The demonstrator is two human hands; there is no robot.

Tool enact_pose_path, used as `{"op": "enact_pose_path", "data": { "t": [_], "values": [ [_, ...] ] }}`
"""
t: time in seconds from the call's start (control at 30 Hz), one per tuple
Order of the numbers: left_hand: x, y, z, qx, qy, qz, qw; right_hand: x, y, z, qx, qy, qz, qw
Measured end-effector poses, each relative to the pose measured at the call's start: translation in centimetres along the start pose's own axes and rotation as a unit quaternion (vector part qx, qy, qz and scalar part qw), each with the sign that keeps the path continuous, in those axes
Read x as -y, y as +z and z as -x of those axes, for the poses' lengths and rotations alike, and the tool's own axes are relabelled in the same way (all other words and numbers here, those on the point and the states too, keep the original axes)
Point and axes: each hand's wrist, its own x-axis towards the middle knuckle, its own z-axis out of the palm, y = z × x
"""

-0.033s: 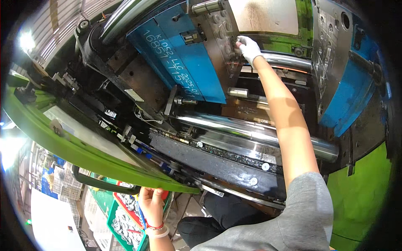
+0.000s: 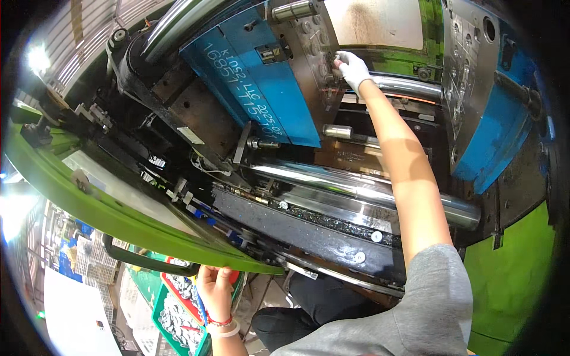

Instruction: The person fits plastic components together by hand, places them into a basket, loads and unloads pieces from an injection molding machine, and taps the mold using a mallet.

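Observation:
My right hand [image 2: 354, 70], in a white glove with bare fingertips showing, reaches in between two halves of an open mould. Its fingers are pinched together at the steel face [image 2: 314, 65] of the left mould half, among round metal shapes; what they hold, if anything, is too small to make out. Blue side plates [image 2: 255, 83] carry that face. Opposite it stands the right mould half [image 2: 466, 89], also steel and blue. My left hand [image 2: 215, 288], bare, is closed at the end of the black handle [image 2: 148, 261] on the green machine door [image 2: 119, 216].
Thick polished bars [image 2: 332, 181] run across below the mould, and a steel guide pin [image 2: 337, 131] juts from its left half. A dark machine ledge [image 2: 309, 228] lies nearer me. At lower left, a green tray [image 2: 159, 308] and a red tray [image 2: 172, 286] hold many small silvery parts.

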Motion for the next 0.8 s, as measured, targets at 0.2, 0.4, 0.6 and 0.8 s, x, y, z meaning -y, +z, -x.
{"op": "enact_pose_path", "data": {
  "t": [0.2,0.4,0.6,0.8],
  "values": [
    [0.0,0.1,0.1,0.003,-0.015,0.031,0.999,-0.6,0.1,-1.5,-0.007,0.006,0.003,1.0],
    [-0.3,0.3,0.1,0.002,-0.01,0.039,0.999,-0.4,0.6,-1.9,-0.056,-0.032,0.136,0.989],
    [-0.4,0.0,0.0,0.011,-0.027,0.046,0.999,0.7,0.9,-1.3,-0.084,-0.047,0.213,0.972],
    [0.2,0.0,0.2,0.035,0.029,0.036,0.998,0.5,2.9,0.9,-0.12,-0.018,0.159,0.98]
  ]
}}
